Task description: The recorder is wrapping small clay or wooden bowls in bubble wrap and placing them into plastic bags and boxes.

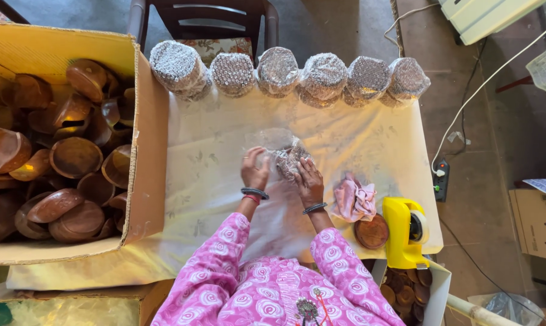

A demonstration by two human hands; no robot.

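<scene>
Centrally, the left hand and right hand both close around a bubble-wrapped bundle on the pale table. Behind it sit wrapped stacks; a box of wooden bowls fills the left.

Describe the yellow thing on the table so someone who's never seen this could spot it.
Start at the cream-covered table and go to its near right corner. Beside the crumpled pink cloth and a round wooden disc sits the tape dispenser. It is the only bright yellow plastic object there.
</scene>
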